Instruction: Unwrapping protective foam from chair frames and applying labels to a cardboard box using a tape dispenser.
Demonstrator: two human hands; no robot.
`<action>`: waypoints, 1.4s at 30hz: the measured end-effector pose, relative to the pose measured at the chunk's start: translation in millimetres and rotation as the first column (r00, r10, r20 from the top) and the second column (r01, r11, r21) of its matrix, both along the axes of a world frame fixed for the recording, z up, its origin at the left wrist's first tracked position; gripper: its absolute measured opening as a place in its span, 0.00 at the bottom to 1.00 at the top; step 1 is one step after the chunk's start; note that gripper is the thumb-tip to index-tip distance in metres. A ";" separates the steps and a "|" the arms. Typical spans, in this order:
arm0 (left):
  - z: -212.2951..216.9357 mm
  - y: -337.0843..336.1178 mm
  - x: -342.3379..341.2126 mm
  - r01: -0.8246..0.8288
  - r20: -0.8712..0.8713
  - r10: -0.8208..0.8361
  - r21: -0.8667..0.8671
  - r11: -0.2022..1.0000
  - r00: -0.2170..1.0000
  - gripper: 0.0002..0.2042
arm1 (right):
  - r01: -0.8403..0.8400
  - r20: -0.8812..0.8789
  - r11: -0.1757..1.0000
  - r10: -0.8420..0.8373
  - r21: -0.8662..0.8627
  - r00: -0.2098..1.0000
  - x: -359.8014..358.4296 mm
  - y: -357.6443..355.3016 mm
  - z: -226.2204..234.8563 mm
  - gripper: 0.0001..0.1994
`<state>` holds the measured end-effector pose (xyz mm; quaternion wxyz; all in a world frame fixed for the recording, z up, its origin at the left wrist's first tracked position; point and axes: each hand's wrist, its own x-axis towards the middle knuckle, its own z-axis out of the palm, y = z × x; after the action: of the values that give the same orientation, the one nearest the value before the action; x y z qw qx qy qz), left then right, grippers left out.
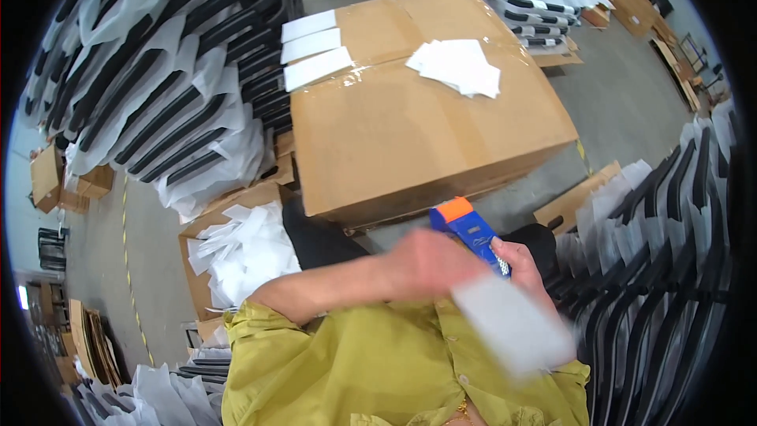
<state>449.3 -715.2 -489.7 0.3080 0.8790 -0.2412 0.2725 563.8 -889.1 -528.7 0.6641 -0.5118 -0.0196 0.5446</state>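
Note:
My right hand [523, 262] is closed around a blue handheld thing with an orange end [473, 229], its thumb lying along the side. The exact kind of that thing I cannot make out. In front of my chest, my left hand [434, 263] is smeared by motion, its fingers closed at one corner of a white rectangular sheet [514, 326]. Blur covers that sheet too, and it hides part of my right forearm. Beyond both hands stands a large taped cardboard box [426, 138]. Three white sheets [316, 69] lie in a row at its left edge, and a fanned pile of white sheets [460, 69] lies on its right half.
An open carton [197, 268] full of white pieces [246, 256] stands at my left. Stacks of black curved frames wrapped in white film rise at the left [165, 110] and right [670, 252]. Yellow-and-black tape [128, 260] marks the grey floor.

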 end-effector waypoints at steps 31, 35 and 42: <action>-63.7 236.0 -13.9 -0.888 -0.029 0.944 0.331 0.319 0.328 0.32 | -0.045 0.166 0.986 0.073 -0.162 0.983 3.6 4.8 -39.4 0.15; -64.4 232.4 -4.0 -0.931 0.062 0.963 0.279 0.235 0.261 0.30 | -0.059 0.146 0.986 0.081 -0.155 0.986 2.9 9.5 -34.1 0.15; -56.3 229.9 -13.8 -0.896 0.091 0.948 0.365 0.253 0.305 0.21 | -0.018 0.163 0.979 0.052 -0.204 0.985 4.2 -9.2 -50.5 0.16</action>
<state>435.5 -485.3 -546.0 -0.0546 0.9083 0.2986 0.2877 568.0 -898.3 -579.1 0.5951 -0.6200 -0.0289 0.5104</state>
